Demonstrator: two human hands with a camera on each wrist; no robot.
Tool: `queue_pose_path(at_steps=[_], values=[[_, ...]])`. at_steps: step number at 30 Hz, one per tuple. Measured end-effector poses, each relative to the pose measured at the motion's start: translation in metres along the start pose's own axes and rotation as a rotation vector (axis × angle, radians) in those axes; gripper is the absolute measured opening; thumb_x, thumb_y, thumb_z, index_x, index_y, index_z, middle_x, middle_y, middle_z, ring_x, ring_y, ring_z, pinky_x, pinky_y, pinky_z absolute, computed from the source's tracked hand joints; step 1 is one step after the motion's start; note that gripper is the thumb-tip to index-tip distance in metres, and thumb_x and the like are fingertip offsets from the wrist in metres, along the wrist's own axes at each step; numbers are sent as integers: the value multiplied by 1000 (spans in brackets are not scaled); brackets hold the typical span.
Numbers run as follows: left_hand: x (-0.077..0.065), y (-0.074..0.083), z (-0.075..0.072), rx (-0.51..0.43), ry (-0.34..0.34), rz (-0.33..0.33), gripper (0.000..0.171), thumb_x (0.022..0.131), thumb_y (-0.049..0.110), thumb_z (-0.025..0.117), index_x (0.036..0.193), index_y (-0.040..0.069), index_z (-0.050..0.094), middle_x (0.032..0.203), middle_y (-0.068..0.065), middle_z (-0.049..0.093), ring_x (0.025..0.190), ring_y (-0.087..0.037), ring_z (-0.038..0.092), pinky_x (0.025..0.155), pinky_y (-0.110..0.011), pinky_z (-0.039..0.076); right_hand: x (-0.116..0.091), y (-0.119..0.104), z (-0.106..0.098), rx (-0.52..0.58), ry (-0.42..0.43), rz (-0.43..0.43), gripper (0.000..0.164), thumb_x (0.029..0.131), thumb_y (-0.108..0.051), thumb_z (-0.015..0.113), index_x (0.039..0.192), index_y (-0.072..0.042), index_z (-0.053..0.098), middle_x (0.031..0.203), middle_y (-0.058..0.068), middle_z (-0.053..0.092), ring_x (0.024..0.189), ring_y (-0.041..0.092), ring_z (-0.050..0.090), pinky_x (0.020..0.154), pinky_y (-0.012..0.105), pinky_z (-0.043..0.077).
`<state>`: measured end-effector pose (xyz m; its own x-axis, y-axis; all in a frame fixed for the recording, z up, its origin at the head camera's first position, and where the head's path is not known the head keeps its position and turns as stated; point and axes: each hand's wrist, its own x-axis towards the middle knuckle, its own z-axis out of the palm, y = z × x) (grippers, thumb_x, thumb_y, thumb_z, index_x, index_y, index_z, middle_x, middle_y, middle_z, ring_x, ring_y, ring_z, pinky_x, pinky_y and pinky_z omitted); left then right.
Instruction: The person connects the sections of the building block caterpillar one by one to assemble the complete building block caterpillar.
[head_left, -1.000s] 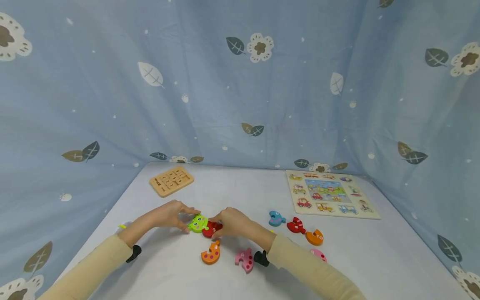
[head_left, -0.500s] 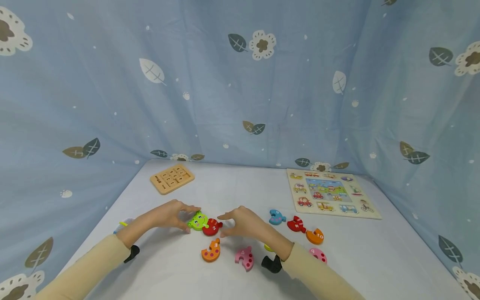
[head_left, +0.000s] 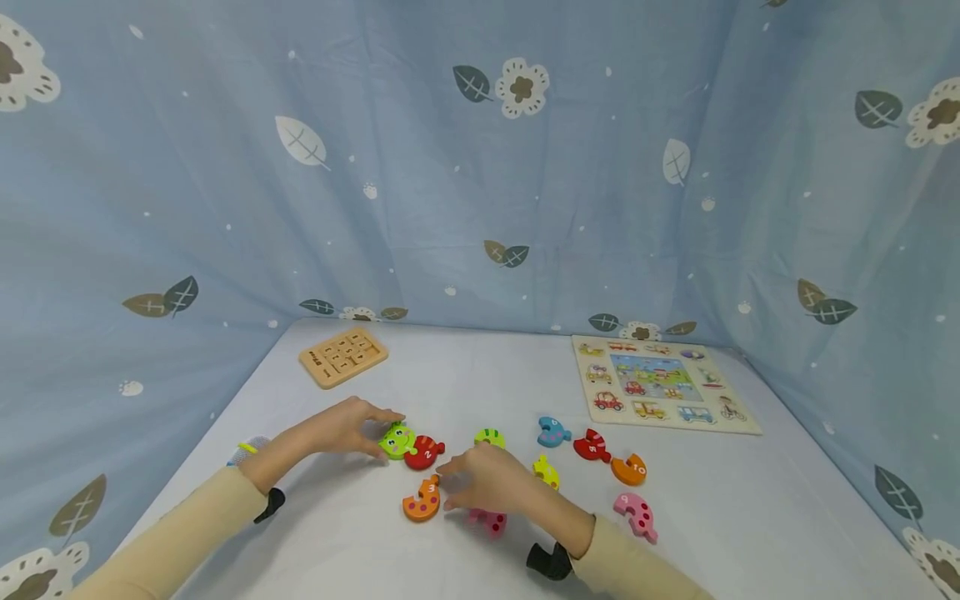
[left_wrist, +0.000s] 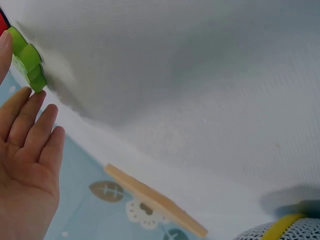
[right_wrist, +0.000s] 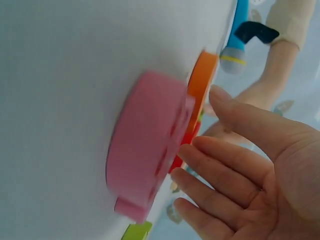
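Note:
My left hand (head_left: 352, 429) pinches the green caterpillar-head puzzle piece (head_left: 396, 444), thumb on one side and fingertips on the other, as the left wrist view also shows. Joined to the head is a red piece numbered 2 (head_left: 424, 452). My right hand (head_left: 491, 479) is spread and holds nothing. It hovers over the pink piece (head_left: 492, 525), partly covering it in the head view. Its thumb and fingertips point toward the orange piece numbered 3 (head_left: 430, 496). In the right wrist view the pink piece (right_wrist: 147, 140) stands large beside the fingertips.
Green striped (head_left: 491, 436), yellow (head_left: 546, 472), blue (head_left: 553, 432), red (head_left: 592, 447), orange (head_left: 628, 471) and pink (head_left: 637, 510) pieces lie at right. A wooden number board (head_left: 343, 358) and vehicle puzzle board (head_left: 667, 387) lie farther back. A toy microphone (right_wrist: 233, 57) lies by the left forearm.
My right hand has let go of the red piece, drawn back to the right, then moved down toward the orange and pink pieces. The left hand stays at the green head.

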<state>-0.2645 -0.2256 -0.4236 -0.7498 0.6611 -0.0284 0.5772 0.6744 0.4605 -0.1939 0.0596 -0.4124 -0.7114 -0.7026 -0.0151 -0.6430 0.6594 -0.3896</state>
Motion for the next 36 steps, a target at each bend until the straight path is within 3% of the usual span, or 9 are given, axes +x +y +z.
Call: queue_pose_path(at_steps=[8, 14, 20, 25, 36], values=[[3, -1, 3, -2, 26, 8, 63, 73, 37, 82, 126, 8, 64, 128, -12, 61, 121, -35, 54, 100, -50, 43, -1, -6, 4, -39, -4, -19, 43, 77, -35, 82, 115, -18, 73, 110, -9, 70, 104, 3, 63, 87, 20, 51], [2, 0, 4, 0, 46, -22, 62, 72, 37, 83, 125, 10, 66, 126, -12, 63, 120, -35, 55, 99, -52, 44, 3, -10, 8, -53, 19, -58, 45, 77, -34, 82, 116, -13, 72, 111, -6, 70, 106, 4, 62, 86, 18, 51], [4, -3, 2, 0, 32, -5, 61, 72, 37, 82, 125, 10, 66, 127, -12, 62, 120, -33, 56, 100, -51, 44, 10, -19, 11, -101, 24, -77, 52, 74, -40, 83, 115, -10, 72, 103, -6, 72, 87, -2, 63, 77, 11, 49], [5, -5, 0, 13, 34, 23, 60, 74, 33, 82, 125, 7, 65, 126, -14, 62, 119, -35, 56, 98, -51, 45, 16, -24, 15, -182, 55, -55, 54, 71, -47, 83, 112, -14, 74, 87, -11, 71, 69, -2, 53, 66, 10, 46], [5, 3, 3, 8, 49, 20, 67, 75, 42, 79, 126, 3, 63, 126, -17, 61, 118, -37, 57, 98, -51, 45, 16, -29, 16, -183, 53, -28, 57, 69, -48, 84, 114, -15, 72, 96, -11, 71, 75, -3, 56, 71, 10, 49]])
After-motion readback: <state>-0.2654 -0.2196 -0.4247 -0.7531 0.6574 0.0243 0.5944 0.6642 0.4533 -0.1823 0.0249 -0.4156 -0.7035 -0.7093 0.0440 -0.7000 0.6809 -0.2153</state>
